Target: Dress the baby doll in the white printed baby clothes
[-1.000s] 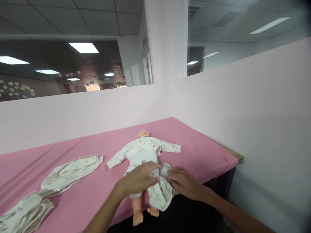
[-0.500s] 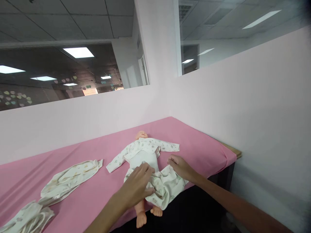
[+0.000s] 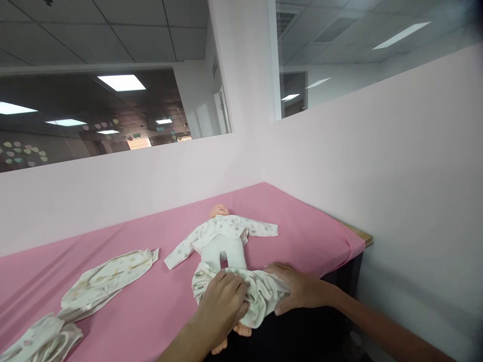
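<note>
A baby doll (image 3: 222,244) lies on its back on the pink-covered table, head toward the wall. It wears a white printed long-sleeved top (image 3: 217,229), bunched up at the chest. White printed baby pants (image 3: 260,289) are gathered around its lower legs, and its feet (image 3: 242,330) stick out below them. My left hand (image 3: 224,301) is closed on the bunched cloth over the doll's legs, with its fingertips hidden. On the other side, my right hand (image 3: 296,289) grips the outer end of the pants between fingers and thumb.
Other baby clothes (image 3: 109,279) lie on the left of the pink sheet (image 3: 151,301), with a crumpled white garment (image 3: 41,339) near the front. White walls with windows rise behind and to the right. A wooden table corner (image 3: 356,232) shows at right.
My left hand has moved down and right and closed on the pants. My right hand has lowered to their outer end and taken hold. An opening between the doll's thighs now shows.
</note>
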{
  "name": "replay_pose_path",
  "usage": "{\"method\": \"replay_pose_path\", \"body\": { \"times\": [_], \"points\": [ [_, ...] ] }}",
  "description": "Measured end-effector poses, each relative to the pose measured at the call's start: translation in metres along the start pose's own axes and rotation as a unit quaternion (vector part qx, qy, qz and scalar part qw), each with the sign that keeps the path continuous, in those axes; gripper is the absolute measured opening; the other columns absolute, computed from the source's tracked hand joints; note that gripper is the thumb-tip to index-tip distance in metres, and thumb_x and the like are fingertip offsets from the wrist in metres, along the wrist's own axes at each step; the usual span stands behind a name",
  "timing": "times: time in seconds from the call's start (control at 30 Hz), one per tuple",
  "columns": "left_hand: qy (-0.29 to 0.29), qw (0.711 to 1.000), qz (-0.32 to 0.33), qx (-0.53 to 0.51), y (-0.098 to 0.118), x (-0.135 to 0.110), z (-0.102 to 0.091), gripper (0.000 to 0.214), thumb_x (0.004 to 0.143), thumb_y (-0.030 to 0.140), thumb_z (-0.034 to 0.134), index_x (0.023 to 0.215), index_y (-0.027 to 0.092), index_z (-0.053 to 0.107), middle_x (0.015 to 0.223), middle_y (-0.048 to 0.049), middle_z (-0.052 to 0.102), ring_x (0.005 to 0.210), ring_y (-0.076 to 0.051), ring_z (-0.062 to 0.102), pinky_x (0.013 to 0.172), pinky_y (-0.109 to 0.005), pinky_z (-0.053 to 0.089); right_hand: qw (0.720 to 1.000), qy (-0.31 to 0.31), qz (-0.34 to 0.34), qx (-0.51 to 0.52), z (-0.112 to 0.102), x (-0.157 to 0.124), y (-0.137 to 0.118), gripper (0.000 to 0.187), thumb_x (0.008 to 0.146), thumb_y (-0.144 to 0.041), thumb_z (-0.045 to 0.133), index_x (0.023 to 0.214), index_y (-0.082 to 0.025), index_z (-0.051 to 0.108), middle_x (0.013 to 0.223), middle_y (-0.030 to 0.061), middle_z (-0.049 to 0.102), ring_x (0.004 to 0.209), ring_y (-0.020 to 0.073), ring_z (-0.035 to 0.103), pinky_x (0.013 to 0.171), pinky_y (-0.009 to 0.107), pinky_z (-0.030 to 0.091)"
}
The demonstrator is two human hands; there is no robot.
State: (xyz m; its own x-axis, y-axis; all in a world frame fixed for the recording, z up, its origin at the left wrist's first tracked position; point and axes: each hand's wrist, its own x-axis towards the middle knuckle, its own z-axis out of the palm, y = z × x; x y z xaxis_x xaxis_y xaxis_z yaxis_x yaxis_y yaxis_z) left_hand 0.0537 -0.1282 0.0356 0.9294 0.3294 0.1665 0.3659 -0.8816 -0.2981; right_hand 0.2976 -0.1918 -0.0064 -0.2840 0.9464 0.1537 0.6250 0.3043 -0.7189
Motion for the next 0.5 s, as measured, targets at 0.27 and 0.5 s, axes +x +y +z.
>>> {"method": "replay_pose_path", "body": {
  "times": [0.27,0.5],
  "points": [
    [0.026,0.999,-0.037,0.015,0.015,0.020,0.017,0.012,0.087,0.014,0.045,0.083,0.016,0.056,0.083,-0.0058,0.060,0.079,-0.022,0.055,0.072,-0.037,0.041,0.997,0.067,0.017,-0.028,0.012,0.017,0.004,0.021,0.076,-0.015,0.050,0.092,-0.019,0.063,0.092,0.0038,0.066,0.087,0.0204,0.060,0.079,0.033,0.043],
    [0.119,0.865,-0.280,-0.399,-0.032,0.035,-0.016,0.021,0.090,0.031,0.039,0.072,0.021,0.043,0.068,0.0028,0.054,0.061,-0.014,0.049,0.059,-0.027,0.036,0.978,0.143,0.043,0.147,-0.002,0.027,0.005,0.018,0.081,-0.023,0.049,0.092,-0.018,0.062,0.090,0.0023,0.066,0.085,0.0191,0.061,0.070,0.028,0.045]
  ]
}}
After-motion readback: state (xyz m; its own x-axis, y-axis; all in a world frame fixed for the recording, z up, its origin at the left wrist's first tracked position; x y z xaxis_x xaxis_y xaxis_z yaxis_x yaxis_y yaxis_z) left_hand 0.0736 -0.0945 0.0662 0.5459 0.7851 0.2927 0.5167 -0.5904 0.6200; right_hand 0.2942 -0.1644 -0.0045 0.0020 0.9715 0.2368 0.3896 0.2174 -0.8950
